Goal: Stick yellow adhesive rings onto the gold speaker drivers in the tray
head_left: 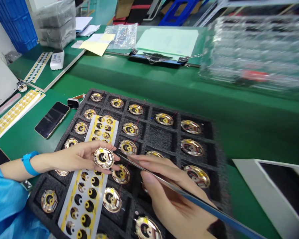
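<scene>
My left hand (82, 156) holds a round gold-rimmed part (104, 158) with a yellow ring and small components on its face. Long metal tweezers (164, 181) are pinched in my right hand (174, 189), their tips pointing left close to that part. Below both hands lies a black foam tray (161, 137), with similar round parts in many of its compartments. A sticker sheet (89, 199) with yellow edges and dark round cut-outs lies across the tray's left side, partly under my left hand. Whether the tips touch anything is unclear.
Left of the tray are a phone (52, 119), a watch (73, 103) and another sticker sheet (11, 116). Behind it sit a clipboard with papers (166, 43) and blurred clear plastic trays (259, 49). A white-framed item (254, 172) lies at the right.
</scene>
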`<state>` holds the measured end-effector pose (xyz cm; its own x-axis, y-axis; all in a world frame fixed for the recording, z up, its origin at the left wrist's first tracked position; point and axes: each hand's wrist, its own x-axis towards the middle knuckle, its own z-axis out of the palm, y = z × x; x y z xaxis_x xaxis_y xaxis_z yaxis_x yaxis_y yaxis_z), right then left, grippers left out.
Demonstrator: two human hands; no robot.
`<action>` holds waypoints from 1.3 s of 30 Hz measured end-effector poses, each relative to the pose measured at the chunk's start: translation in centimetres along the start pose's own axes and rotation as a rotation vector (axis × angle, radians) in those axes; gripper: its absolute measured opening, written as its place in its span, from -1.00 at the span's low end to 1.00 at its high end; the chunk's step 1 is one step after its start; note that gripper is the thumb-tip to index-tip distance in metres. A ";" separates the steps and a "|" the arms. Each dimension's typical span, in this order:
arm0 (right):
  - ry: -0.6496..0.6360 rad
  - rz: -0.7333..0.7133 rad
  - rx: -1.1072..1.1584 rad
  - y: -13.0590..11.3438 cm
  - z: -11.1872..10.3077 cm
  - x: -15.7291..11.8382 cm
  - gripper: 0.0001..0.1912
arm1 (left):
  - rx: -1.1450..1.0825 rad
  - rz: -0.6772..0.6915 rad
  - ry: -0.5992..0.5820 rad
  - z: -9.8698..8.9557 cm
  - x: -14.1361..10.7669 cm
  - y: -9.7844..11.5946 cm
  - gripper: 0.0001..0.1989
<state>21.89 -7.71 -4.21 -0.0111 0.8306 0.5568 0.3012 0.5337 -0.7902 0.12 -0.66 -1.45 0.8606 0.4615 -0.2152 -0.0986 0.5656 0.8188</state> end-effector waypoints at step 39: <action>0.503 0.160 -0.246 10.2 -6.5 5.9 -0.70 | 1.582 0.158 0.114 1.3 16.9 4.6 -0.72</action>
<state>31.08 1.60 -7.28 0.4888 0.6883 0.5360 0.4752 0.3052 -0.8253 14.87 8.84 -0.63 0.8451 0.5316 -0.0556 0.4783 -0.7057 0.5227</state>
